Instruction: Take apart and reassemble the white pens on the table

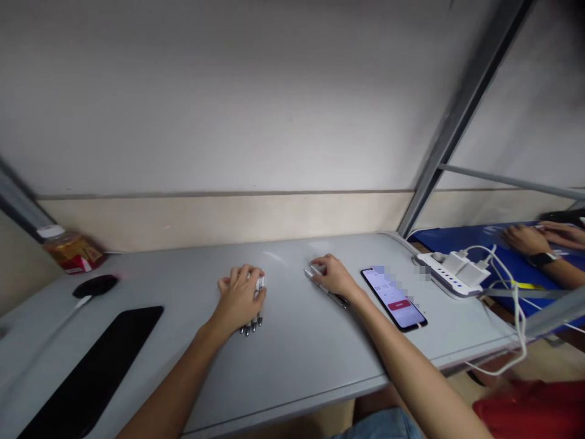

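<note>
On the grey desk [297, 366], my left hand [241, 296] rests over a bundle of pens [253, 328]. Its fingers curl around them, and several silver tips stick out below the palm. To the right, my right hand [336, 275] is closed over slim silver-and-dark pens [339, 300] lying slantwise on the desk. The ends of these show beside the thumb and under the palm; how many there are I cannot tell. The two groups lie apart, with bare desk surface between them.
Right of my right forearm lies a lit phone [395, 299], then a white power strip [452, 274] with plugs and cables. At left are a black mat [91, 372], a black disc [95, 285] and a bottle [75, 250]. A co-worker's hands [528, 239] are at the blue table [479, 236].
</note>
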Tool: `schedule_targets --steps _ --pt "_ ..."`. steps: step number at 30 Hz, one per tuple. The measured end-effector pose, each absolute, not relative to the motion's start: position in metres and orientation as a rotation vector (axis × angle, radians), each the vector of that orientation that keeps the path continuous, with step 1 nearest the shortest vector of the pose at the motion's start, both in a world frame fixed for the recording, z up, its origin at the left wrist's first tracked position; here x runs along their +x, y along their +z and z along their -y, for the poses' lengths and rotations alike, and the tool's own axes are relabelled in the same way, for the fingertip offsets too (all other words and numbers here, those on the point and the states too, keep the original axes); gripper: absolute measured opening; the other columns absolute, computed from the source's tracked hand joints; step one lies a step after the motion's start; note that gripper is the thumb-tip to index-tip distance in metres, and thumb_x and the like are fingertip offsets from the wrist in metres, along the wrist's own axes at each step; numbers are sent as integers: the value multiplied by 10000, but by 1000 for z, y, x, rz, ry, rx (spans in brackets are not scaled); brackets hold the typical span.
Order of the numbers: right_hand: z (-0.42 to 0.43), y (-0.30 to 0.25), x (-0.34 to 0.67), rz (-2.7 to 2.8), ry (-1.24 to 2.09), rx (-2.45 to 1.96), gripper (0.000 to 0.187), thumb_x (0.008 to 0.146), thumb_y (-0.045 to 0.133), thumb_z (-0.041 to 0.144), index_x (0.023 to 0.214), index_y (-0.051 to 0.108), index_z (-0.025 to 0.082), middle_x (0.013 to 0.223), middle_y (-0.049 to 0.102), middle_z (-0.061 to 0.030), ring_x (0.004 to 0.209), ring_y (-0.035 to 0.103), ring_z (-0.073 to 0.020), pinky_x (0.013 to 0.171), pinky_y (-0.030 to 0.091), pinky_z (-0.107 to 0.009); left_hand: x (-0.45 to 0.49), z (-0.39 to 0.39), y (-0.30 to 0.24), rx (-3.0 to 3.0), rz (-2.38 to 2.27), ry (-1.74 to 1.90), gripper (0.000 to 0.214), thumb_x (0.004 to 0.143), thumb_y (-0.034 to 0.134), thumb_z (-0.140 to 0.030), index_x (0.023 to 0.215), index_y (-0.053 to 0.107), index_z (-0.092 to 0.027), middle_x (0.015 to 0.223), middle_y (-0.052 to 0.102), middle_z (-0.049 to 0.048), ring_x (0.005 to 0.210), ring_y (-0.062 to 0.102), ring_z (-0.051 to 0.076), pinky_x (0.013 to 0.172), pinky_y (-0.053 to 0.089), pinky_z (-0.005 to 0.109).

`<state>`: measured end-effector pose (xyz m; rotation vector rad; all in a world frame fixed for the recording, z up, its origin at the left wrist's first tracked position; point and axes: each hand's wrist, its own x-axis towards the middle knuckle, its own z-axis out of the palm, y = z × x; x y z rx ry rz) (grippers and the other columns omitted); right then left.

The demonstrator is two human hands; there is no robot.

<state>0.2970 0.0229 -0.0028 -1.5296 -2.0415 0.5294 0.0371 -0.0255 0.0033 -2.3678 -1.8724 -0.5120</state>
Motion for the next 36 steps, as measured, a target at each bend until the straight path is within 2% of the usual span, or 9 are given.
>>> schedule_targets --steps 6,14,19,23,30,36 --pt "-18 1 292 2062 425 -1597 299 741 600 172 1016 716 147 977 630 -110 848 576 -194 773 406 -266 39 26 4 -2357 1898 -495 237 823 466 -305 1024 564 -224 1133 550 94 1083 432 287 872 302 451" --pt "-20 -3 290 1983 404 -1723 343 699 601 109 1022 714 121 1025 647 -152 887 590 -226 777 403 -279 40 28 3 -2364 1863 -483 207 833 460 -338 977 556 -225 1107 553 88 1060 437 285 838 308 443" --pt "-18 -1 290 2001 400 -1717 277 709 612 140 961 727 142 991 658 -142 876 593 -226 757 398 -284 43 29 3 -2377 1879 -491 173 830 466 -335 924 558 -222 1085 556 84 1048 437 274 851 305 443" --pt "-17 0 290 2017 407 -1703 299 695 621 146 975 725 155 991 652 -126 884 588 -220 747 401 -273 45 30 2 -2388 1871 -510 156 830 474 -347 859 558 -218 1069 558 78 1040 442 270 847 306 444" --pt "-14 3 286 2024 377 -1736 328 685 590 93 980 726 142 1008 638 -134 887 590 -217 763 408 -269 46 30 -2 -2416 1805 -511 186 820 502 -388 789 548 -210 1085 544 74 1051 440 270 819 316 425" --pt "-15 3 287 2022 362 -1735 298 695 594 120 957 736 136 1008 650 -151 886 602 -233 757 414 -284 47 31 -3 -2436 1797 -487 225 805 527 -392 700 528 -194 1087 546 77 1062 433 275 809 316 419"
